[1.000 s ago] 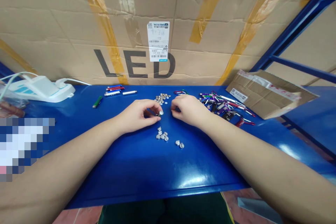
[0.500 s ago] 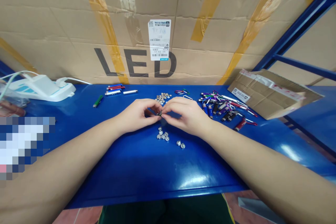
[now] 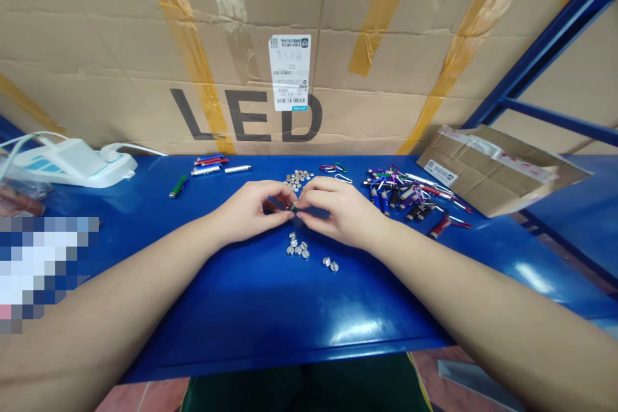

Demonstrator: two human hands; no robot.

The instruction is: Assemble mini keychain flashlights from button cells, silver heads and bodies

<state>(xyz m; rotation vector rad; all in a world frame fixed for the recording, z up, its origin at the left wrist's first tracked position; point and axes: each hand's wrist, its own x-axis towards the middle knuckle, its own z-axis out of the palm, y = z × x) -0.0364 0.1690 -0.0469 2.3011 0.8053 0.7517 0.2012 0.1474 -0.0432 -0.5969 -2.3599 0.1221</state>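
My left hand (image 3: 248,210) and my right hand (image 3: 340,214) meet above the blue metal bench (image 3: 261,328), both pinching a small dark metal part (image 3: 292,206) with a silver end. My fingers hide most of it. Just beyond my fingertips lies a heap of silver button cells (image 3: 298,179). Nearer me, below my hands, sit a cluster of small slotted silver caps (image 3: 297,248) and a pair of the same caps (image 3: 330,264).
To the right lie a pile of keychain flashlights with carabiners (image 3: 410,196) and several loose carabiners (image 3: 335,168). Several small flashlights (image 3: 207,164) and a white power strip (image 3: 72,164) lie left. A flattened cardboard mailer (image 3: 492,170) sits right; a large carton stands behind.
My right hand has moved left from beside the small part to pinch it together with my left hand. The small part stays between my fingers, and the items on the bench have not moved.
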